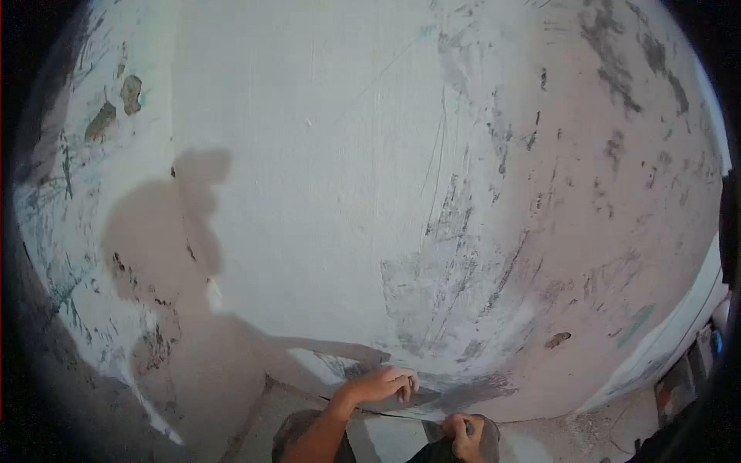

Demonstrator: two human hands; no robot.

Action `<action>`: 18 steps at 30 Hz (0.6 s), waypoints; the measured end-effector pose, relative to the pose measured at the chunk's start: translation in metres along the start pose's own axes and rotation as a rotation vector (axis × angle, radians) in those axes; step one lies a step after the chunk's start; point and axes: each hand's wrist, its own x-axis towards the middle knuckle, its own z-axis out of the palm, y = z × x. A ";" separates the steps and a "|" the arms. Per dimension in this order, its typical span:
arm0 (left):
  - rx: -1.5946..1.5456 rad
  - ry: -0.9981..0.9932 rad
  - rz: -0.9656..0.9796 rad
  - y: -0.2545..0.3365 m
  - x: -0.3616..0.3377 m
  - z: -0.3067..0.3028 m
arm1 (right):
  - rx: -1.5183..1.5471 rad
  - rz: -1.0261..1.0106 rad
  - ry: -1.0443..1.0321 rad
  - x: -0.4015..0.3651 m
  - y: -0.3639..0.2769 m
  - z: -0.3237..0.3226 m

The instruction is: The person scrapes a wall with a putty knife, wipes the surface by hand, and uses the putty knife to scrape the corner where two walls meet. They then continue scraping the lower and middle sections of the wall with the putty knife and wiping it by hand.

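My left hand (392, 383) is close to the bottom of the plastered wall (309, 193), its fingers curled and pointing down. Whatever it grips, if anything, is hidden; a grey flat patch beside the fingertips may be a blade or a shadow. Lower and to the right, my right hand (466, 437) is closed around a dark-handled tool (469, 427), whose end pokes out of the fist. A thin dark line runs along the wall's foot under my left hand. My bent knees show below both hands.
Grey smears and scrapes cover the wall's right side, with a small hole (557, 339) low down. Two chipped holes (131, 94) mark the upper left, past the corner. My shadow falls on the left. A cluttered box (679, 386) stands on the dusty floor (617, 424) at right.
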 end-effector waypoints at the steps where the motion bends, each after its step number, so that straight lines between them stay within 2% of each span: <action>1: -0.020 0.003 -0.001 0.011 0.001 -0.001 | -0.080 0.146 0.042 -0.011 0.004 -0.010; 2: 0.031 -0.023 -0.050 0.025 0.001 -0.001 | -0.026 0.136 0.135 -0.011 0.014 -0.016; 3: 0.084 -0.052 -0.096 0.035 0.002 0.001 | -0.038 0.149 0.138 -0.007 0.002 -0.011; 4: 0.167 0.040 -0.079 0.037 0.003 0.004 | -0.021 0.140 0.157 0.009 -0.019 0.001; 5: 0.160 0.038 -0.076 0.041 0.003 0.010 | -0.002 0.127 0.177 0.017 -0.030 0.007; 6: 0.399 0.223 0.067 0.047 0.001 0.015 | 0.179 0.191 0.275 0.019 -0.009 -0.006; 7: 0.635 0.414 0.216 0.055 0.001 0.020 | 0.170 0.187 0.273 0.020 -0.014 -0.001; 8: 0.630 0.419 0.224 0.067 0.001 0.022 | 0.074 0.167 0.260 0.020 -0.018 0.008; 9: 0.686 0.553 0.360 0.082 0.000 0.021 | -0.021 0.150 0.248 0.021 -0.021 0.013; 10: 0.738 0.683 0.493 0.098 -0.002 0.019 | -0.144 0.096 0.107 0.022 -0.019 0.009; 13: 0.742 0.784 0.547 0.147 0.000 0.011 | -0.166 0.190 0.044 0.019 -0.021 0.016; 14: 0.812 0.826 0.581 0.158 0.002 0.007 | -0.220 0.146 0.031 0.020 -0.020 0.019; 18: 0.996 0.876 0.640 0.166 0.015 -0.009 | -0.251 0.114 0.071 0.020 -0.015 0.014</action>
